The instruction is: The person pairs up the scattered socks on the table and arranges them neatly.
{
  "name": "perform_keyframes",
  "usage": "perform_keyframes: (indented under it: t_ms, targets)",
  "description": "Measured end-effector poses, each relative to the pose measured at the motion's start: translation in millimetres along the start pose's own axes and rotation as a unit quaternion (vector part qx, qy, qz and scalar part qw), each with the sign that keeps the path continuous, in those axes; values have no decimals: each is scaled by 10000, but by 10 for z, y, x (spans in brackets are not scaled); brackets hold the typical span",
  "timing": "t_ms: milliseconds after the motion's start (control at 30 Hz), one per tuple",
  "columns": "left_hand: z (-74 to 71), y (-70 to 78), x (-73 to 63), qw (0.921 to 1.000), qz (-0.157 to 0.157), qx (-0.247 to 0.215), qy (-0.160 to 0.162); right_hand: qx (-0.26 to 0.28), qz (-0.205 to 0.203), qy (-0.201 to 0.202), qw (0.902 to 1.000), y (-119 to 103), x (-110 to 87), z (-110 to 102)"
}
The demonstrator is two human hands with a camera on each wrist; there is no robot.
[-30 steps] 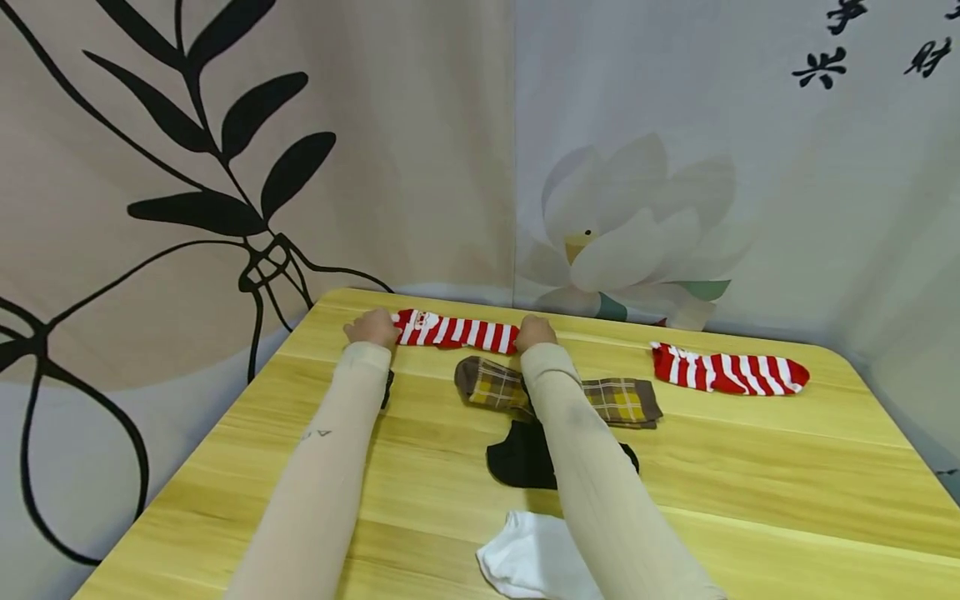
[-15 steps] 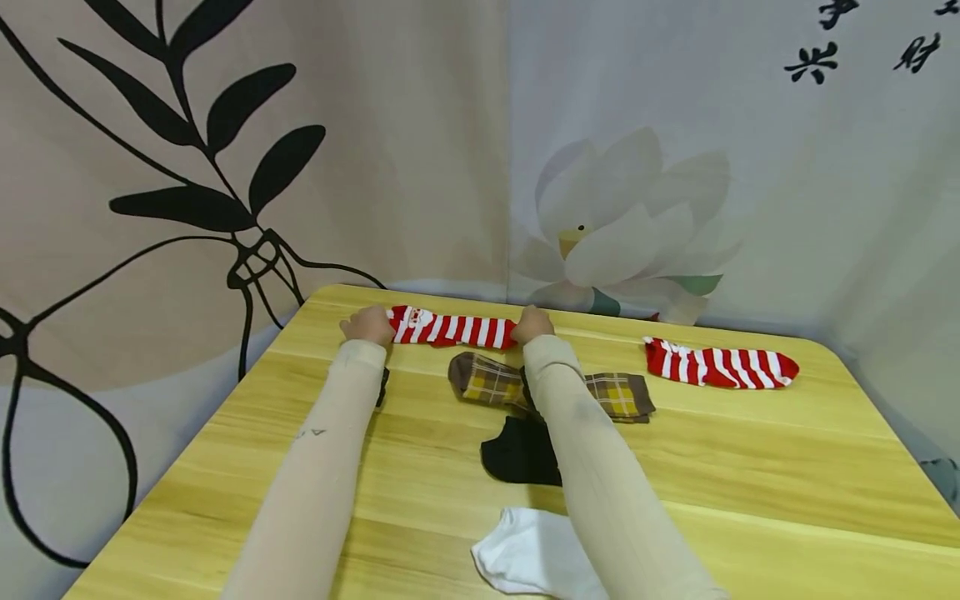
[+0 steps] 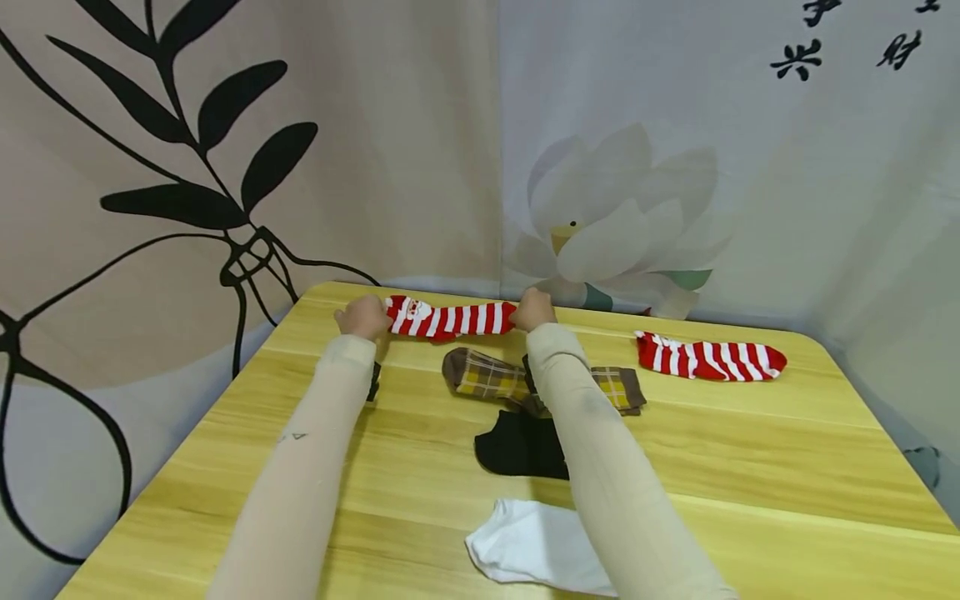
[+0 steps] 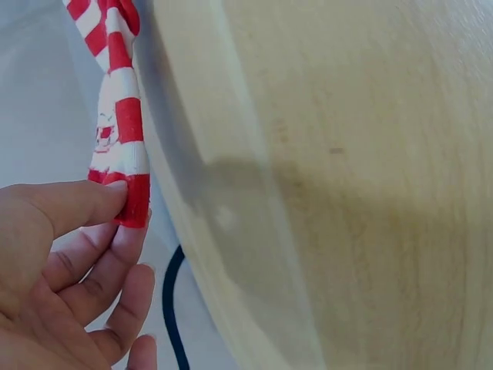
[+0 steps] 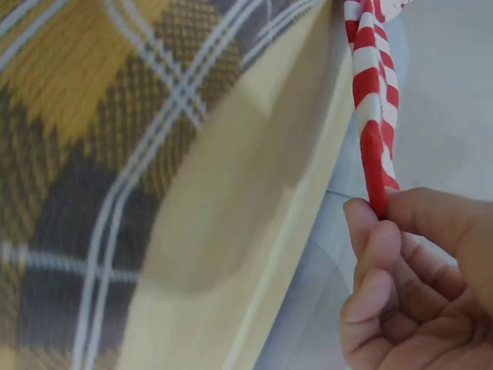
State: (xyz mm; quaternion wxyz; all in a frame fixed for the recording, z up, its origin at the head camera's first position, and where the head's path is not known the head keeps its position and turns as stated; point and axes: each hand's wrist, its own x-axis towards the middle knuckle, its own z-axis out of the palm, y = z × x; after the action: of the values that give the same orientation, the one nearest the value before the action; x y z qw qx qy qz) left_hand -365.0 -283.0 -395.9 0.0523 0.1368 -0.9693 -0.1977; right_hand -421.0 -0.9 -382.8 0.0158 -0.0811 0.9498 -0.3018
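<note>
A red-and-white striped sock [image 3: 465, 320] with a Santa face near its cuff stretches sideways between both hands at the table's far side. My left hand [image 3: 363, 317] pinches the red cuff end between thumb and fingers; the left wrist view shows this cuff [image 4: 137, 200] close up. At the other end, my right hand [image 3: 534, 309] pinches the red toe [image 5: 373, 177], with the remaining fingers curled below. In the wrist views the sock hangs over the table edge region, raised off the wood. A matching striped sock [image 3: 711, 357] lies flat to the right.
Brown and yellow plaid socks [image 3: 487, 377] lie just nearer than the held sock, partly behind the right forearm. Closer still are a black sock [image 3: 517, 444] and a white sock [image 3: 536, 542]. A printed curtain [image 3: 420, 150] hangs behind the wooden table [image 3: 420, 467].
Both hands keep their pinch on the striped sock, which has lifted slightly and now sags a little in the middle. The head view has shifted, so the whole scene slides left and up.
</note>
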Motion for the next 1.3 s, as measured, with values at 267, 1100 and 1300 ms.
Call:
perform_keyframes:
  t_ms: [267,1100,1300]
  targets:
    - [-97,42,-49,9984,444,-345,-109,92,-103,-59,9999,50,-43,-206]
    - [126,576,-108,9882,1223,-900,-217,246,-393,86,9989,563,-478,-783]
    - [228,729,-148,9858,1315,-1005,-284,244,-283,132,9992,781,-518,-830]
